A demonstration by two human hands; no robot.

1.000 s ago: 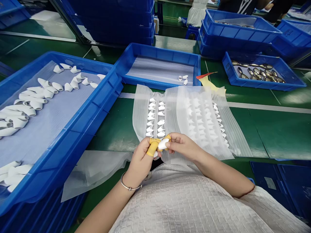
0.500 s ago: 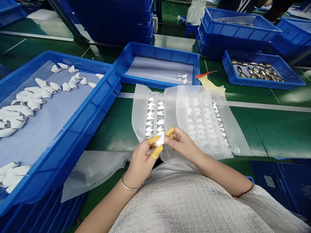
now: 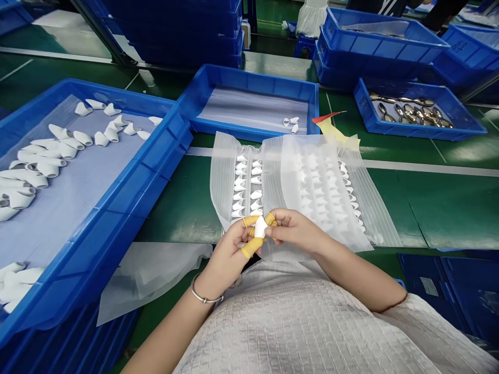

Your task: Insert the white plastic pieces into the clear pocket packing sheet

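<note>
Between both hands, low over the near edge of the bench, is a small white hollow piece (image 3: 260, 227) with a pointed tip. My left hand (image 3: 233, 243), with yellow finger cots, is closed on its left side and underside. From the right, my right hand (image 3: 286, 226), also with yellow finger cots, pinches the same piece. Just beyond the fingers lies a translucent foam sheet (image 3: 223, 179), where similar white pieces (image 3: 256, 180) sit in two columns. Its folded right part (image 3: 319, 187) covers more rows, seen only dimly through it.
A big blue tray (image 3: 128, 192) at left holds many loose white pieces (image 3: 58, 148). Behind the sheet, another blue tray (image 3: 249, 78) contains several pieces. Shiny metal spoons (image 3: 423, 114) lie in a blue bin (image 3: 421, 132) at right. Yellow paper (image 3: 331, 130) lies behind the sheet; stacked crates (image 3: 374, 47) stand farther back.
The white piece has been turned in the fingers, from lying tilted to standing with its tip up. Both hands stay close together on it. The view has shifted slightly.
</note>
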